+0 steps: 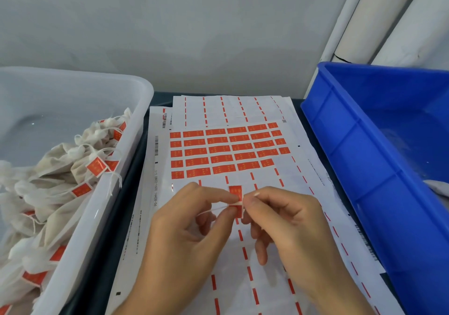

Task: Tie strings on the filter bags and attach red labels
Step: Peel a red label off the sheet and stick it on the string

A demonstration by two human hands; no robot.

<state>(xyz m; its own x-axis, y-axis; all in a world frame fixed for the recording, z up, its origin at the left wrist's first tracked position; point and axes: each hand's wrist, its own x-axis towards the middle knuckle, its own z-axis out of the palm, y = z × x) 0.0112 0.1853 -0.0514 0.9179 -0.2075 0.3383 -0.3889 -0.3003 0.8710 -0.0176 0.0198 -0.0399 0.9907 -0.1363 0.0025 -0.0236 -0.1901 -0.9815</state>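
- Folding a red label (236,200) over a thin white string (213,209), both hands work just above the sticker sheet (226,151) at the middle of the desk (114,254).
- Left hand (184,237): thumb and forefinger pinch the string and the label's left edge; the other fingers curl loosely beneath.
- Right hand (286,227): thumb and forefinger pinch the label's right edge at the string; the remaining fingers hang slightly spread.
- The bag belonging to this string is not visible; it may lie hidden under the hands.
- White tub (136,130), at the left: holds a heap of filter bags (56,173), many showing tied strings and red labels, so a good share of the work appears finished.
- Sticker sheet: five rows of red labels remain at the far end; the near rows are peeled, leaving only red dashes.
- Blue crate (364,144), at the right: its contents are mostly out of view, so the number of bags left cannot be told.
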